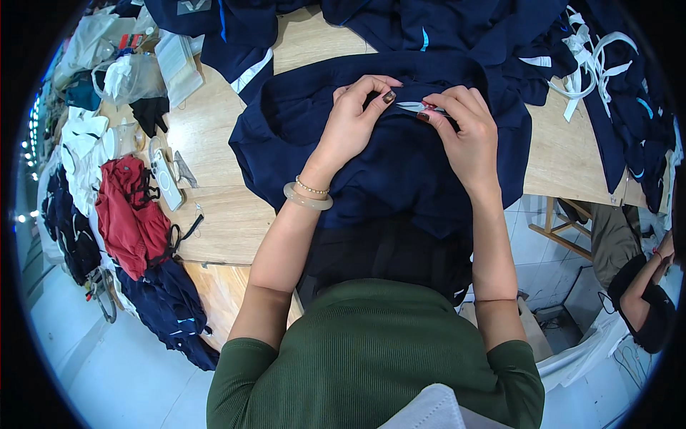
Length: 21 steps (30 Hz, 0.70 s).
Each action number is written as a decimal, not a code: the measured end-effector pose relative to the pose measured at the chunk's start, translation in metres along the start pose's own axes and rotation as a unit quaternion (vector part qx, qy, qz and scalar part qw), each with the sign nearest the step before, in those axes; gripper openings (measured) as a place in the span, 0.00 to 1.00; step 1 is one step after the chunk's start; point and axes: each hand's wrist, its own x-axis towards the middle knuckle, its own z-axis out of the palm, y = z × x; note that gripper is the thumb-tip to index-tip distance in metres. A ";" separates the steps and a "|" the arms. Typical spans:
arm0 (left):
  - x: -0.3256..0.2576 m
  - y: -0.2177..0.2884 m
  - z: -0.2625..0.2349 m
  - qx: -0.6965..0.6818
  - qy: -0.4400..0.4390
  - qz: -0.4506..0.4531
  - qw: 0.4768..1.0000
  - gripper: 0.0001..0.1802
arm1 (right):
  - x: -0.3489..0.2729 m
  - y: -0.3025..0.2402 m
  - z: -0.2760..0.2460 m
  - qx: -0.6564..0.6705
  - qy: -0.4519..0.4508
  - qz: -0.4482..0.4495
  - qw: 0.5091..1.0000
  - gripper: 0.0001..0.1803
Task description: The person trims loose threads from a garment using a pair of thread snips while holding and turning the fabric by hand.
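At the upper centre of the frame the left hand (355, 114) pinched a fold of the navy garment (400, 171) while the right hand (464, 129) gripped small thread snips (418, 107), apparently mid-trim; the next cut would need steady, taut fabric.

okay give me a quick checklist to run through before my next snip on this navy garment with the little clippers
1. Left hand pinching the navy garment firmly: ok.
2. Right hand gripping the small thread clippers: ok.
3. Left fingertips apart from the blades: not ok, they sit very close.
4. Loose thread located at the blades: cannot tell, too small.
5. Garment supported on the wooden table: ok, though part hangs over the edge.
6. Phone and red clothing away from the work: ok.
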 end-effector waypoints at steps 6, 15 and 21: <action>0.000 0.000 0.000 0.011 -0.002 0.004 1.000 0.06 | 0.000 -0.001 0.006 -0.013 0.000 -0.020 1.000 0.09; 0.000 0.010 0.000 -0.059 0.007 -0.074 0.996 0.06 | -0.002 0.001 0.000 -0.011 -0.003 0.009 1.000 0.09; 0.002 0.005 0.006 -0.057 0.062 -0.039 0.996 0.05 | 0.001 -0.001 0.003 0.001 -0.012 0.007 1.000 0.09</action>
